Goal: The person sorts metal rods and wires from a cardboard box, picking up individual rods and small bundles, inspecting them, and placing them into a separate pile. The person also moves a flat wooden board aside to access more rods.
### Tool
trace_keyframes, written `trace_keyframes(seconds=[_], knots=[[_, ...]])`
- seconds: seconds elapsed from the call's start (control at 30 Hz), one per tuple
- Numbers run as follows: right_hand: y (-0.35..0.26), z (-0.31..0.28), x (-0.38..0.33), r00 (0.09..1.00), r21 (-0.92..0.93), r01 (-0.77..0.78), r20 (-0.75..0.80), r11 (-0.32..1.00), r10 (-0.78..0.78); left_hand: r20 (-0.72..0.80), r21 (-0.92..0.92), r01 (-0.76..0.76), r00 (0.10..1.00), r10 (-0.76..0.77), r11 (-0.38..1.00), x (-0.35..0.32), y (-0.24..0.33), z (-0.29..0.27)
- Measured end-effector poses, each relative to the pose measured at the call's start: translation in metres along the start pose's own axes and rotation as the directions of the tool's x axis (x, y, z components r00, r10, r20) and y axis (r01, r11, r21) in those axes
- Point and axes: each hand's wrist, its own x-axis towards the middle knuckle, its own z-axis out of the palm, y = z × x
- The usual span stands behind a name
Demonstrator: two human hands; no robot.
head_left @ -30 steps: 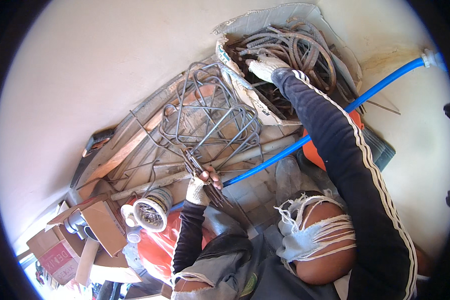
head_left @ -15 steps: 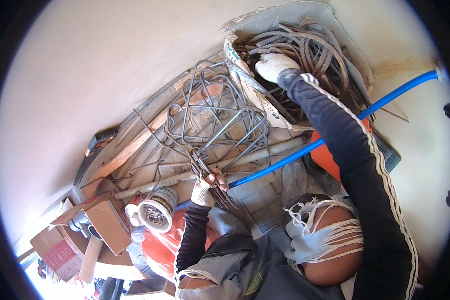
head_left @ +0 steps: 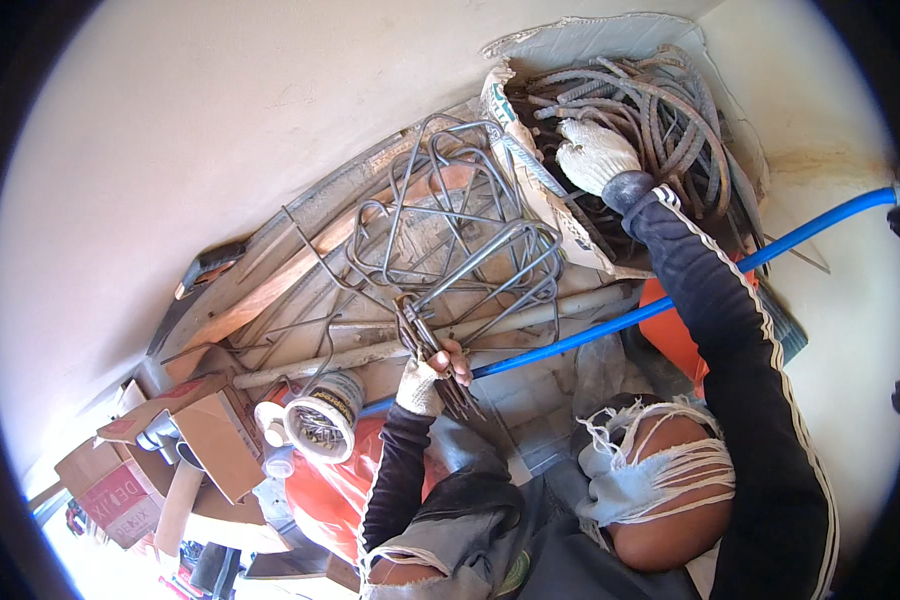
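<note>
In a worn glove with bare fingertips, my left hand (head_left: 432, 378) is closed around a bundle of short steel rods (head_left: 420, 330), held slantwise above my lap. My right hand (head_left: 598, 158), in a white knit glove, reaches into a torn cardboard box (head_left: 540, 195) at the far right. Its fingers curl down over the contents with the tips hidden, so what they hold cannot be made out. Bent ribbed rebar pieces (head_left: 685, 120) are heaped in the box beside that hand. Left of the box lies a tangle of bent steel stirrups (head_left: 450, 215).
A blue hose (head_left: 580, 340) crosses between me and the box. Near my left forearm stands a white tub (head_left: 320, 420) of small metal pieces, with an opened cardboard carton (head_left: 135, 480) farther left. A pale pipe (head_left: 370, 352) and wooden plank (head_left: 260, 300) lie beyond.
The whole view has shifted slightly. My right hand has lifted a little within the box, showing more of the glove. My left hand keeps its grip on the rods.
</note>
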Motion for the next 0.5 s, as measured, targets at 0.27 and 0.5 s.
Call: trace_keyframes(seconds=[0.27,0.5], knots=[[-0.018,0.000,0.003,0.986,0.069,-0.165,0.023,0.984,0.164,0.026,-0.021,0.057,0.998,-0.056,0.998,0.000,0.002,-0.003],[-0.030,-0.004,0.004,0.977,0.024,-0.213,0.022,0.977,0.212,0.027,-0.023,0.016,1.000,-0.015,1.000,0.000,0.000,0.003]])
